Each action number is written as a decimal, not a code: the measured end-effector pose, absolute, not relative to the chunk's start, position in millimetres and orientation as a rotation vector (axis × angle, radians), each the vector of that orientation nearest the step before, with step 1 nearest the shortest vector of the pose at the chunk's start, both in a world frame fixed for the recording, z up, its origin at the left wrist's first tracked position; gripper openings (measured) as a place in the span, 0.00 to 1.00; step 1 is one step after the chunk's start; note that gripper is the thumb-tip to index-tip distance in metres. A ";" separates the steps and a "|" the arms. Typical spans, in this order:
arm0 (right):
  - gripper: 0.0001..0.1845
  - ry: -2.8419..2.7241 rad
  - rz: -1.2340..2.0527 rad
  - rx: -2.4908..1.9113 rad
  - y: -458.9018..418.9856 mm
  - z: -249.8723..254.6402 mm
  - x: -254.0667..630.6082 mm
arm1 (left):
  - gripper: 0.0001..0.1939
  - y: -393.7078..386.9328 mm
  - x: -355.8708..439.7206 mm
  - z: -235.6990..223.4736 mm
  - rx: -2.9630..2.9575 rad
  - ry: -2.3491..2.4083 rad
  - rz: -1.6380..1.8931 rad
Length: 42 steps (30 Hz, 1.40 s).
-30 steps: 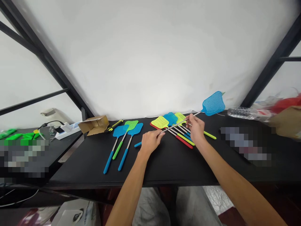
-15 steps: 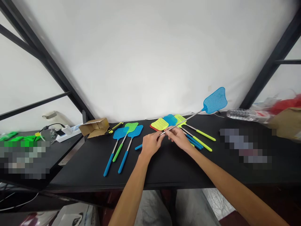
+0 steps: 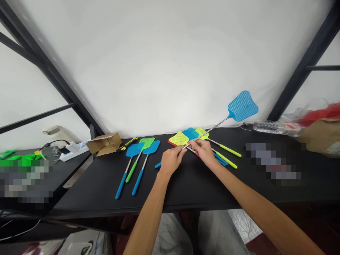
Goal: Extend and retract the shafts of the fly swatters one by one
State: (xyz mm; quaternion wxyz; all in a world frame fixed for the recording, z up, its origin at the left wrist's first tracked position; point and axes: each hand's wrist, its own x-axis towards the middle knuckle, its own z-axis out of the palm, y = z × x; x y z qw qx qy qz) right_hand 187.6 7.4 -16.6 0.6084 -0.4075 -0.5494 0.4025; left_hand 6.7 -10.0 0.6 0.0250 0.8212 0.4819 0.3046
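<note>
A blue fly swatter (image 3: 243, 106) slants up to the right above the table, its thin metal rod drawn out long. My left hand (image 3: 171, 159) is closed around its lower end, where a bit of blue grip pokes out on the left. My right hand (image 3: 202, 150) pinches the metal rod just beyond it. Behind and below my hands lies a pile of swatters: a yellow one (image 3: 179, 139), a blue one (image 3: 190, 133), a red one mostly covered, and others with yellow handles (image 3: 227, 160). Left of my hands rest two blue swatters (image 3: 151, 147) and a green one (image 3: 147, 142).
On the black table (image 3: 98, 187) an open cardboard box (image 3: 105, 144) stands at the back left, beside a yellow-and-black item (image 3: 129, 143). A clear plastic bottle (image 3: 276, 127) and a brown bag (image 3: 322, 136) lie at right. A white power strip (image 3: 74, 152) sits at left.
The held swatter's blue head has turned about its rod, now facing me more squarely and sitting slightly higher. Both hands keep hold of it. The view has shifted slightly.
</note>
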 end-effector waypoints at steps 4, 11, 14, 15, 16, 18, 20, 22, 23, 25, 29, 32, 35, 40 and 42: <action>0.23 -1.160 0.880 -0.958 7.9 -10.2 192.8 | 0.20 -7.6 6.2 -0.2 2.557 1.489 0.936; 0.21 -0.961 0.776 -0.902 15.7 -9.2 211.0 | 0.20 -5.4 0.7 -1.7 2.567 1.514 0.911; 0.22 -0.947 0.751 -0.896 19.0 -11.8 218.0 | 0.19 -5.9 -1.7 -2.8 2.566 1.517 0.894; 0.22 -0.963 0.752 -0.900 19.1 -12.3 218.8 | 0.20 -6.4 -2.4 -3.1 2.565 1.526 0.893; 0.22 -0.981 0.757 -0.904 18.8 -12.5 218.8 | 0.20 -6.9 -3.0 -3.3 2.566 1.537 0.892; 0.22 -1.011 0.780 -0.904 16.9 -12.3 216.8 | 0.19 -8.2 -4.0 -3.6 2.575 1.571 0.881; 0.22 -1.019 0.822 -0.883 14.0 -11.9 213.2 | 0.19 -9.6 -4.5 -3.2 2.580 1.609 0.876; 0.21 -1.038 0.861 -0.860 11.0 -12.0 208.5 | 0.18 -11.0 -4.0 -2.1 2.584 1.614 0.883; 0.21 -1.060 0.877 -0.856 9.6 -12.3 205.9 | 0.18 -11.8 -3.5 -1.3 2.587 1.600 0.891; 0.21 -1.135 0.904 -0.863 7.1 -13.6 200.0 | 0.18 -13.1 -2.5 0.5 2.591 1.562 0.907; 0.23 -1.327 0.957 -0.872 4.8 -17.4 190.3 | 0.19 -13.9 -2.0 1.9 2.570 1.560 0.905; 0.23 -1.346 0.966 -0.882 6.2 -19.1 189.4 | 0.20 -12.5 -1.5 0.5 2.571 1.597 0.889; 0.22 -1.288 0.957 -0.905 9.0 -19.3 191.9 | 0.21 -10.7 1.5 -0.3 2.587 1.625 0.873; 0.24 -1.181 0.945 -0.920 13.1 -16.7 195.5 | 0.22 -8.8 4.2 0.7 2.605 1.633 0.882; 0.23 -1.099 0.925 -0.917 14.9 -14.7 200.1 | 0.21 -7.6 1.8 -0.3 2.605 1.640 0.907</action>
